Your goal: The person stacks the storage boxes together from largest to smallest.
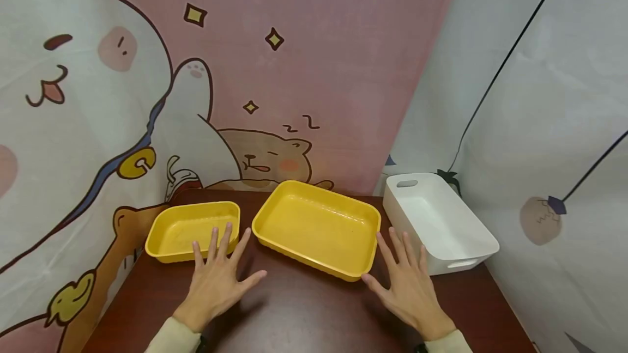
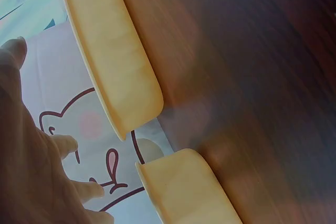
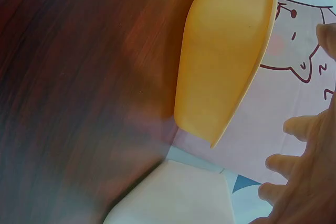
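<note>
Tray [image 1: 316, 222], yellow, shallow and round-cornered, sits skewed at the middle of the table [image 1: 299, 309]. Left hand [image 1: 216, 285]: fingers spread wide, thumb extended, holding nothing; in the head view its fingertips overlap the near side of a smaller yellow tray [image 1: 188, 227], while the wrist view shows them apart from both trays. Right hand [image 1: 409, 293]: fingers likewise fanned and grasping nothing, between the central tray and a white bin [image 1: 441, 219]. Both trays have smooth, flared walls; the central one has a glossy floor. Bin is deeper, matte-looking, with slotted handles at its ends. Tabletop is dark reddish brown, wood-grained. Behind hangs a pink-and-white backdrop [image 1: 338, 59] printed with cartoon animals. Sleeves [image 1: 174, 336] are cream.
</note>
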Available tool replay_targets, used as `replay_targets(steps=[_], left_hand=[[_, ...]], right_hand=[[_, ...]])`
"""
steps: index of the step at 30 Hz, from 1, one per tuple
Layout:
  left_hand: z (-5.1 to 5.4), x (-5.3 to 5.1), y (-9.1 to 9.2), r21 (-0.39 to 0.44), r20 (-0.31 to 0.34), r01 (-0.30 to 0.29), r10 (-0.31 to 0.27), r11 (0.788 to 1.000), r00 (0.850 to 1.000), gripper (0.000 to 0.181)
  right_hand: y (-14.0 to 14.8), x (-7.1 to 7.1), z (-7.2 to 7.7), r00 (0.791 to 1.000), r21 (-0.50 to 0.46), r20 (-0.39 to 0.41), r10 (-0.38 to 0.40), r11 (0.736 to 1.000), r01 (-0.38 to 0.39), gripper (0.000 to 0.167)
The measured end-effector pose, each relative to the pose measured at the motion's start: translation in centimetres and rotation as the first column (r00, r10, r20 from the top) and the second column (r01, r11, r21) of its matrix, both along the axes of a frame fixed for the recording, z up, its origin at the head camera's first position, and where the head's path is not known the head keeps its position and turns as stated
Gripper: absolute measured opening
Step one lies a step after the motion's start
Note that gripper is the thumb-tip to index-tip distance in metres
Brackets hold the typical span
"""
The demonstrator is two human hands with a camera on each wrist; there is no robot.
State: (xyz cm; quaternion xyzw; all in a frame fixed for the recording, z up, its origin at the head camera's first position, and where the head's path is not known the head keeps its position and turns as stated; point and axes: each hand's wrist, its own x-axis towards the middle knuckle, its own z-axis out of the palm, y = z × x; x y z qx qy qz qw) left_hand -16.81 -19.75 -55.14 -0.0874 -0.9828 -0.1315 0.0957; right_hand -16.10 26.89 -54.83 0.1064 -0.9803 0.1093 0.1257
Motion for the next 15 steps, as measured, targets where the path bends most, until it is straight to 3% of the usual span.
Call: replay_targets(steps=[5, 15], left_hand=[[0.10, -0.24, 0.30, -0.005, -0.009, -0.003, 0.003, 1.000, 1.000, 0.108], [0.22, -0.92, 0.97, 0.035, -0.010, -0.001, 0.002, 0.999, 1.000, 0.107]], right_hand=[[-0.19, -0.19, 0.04, 0.999, -0.011, -0.034, 0.008, 1.000, -0.009, 0.104], [-0.69, -0.48, -0.12, 1.000, -0.018, -0.006, 0.005, 1.000, -0.005, 0.101]])
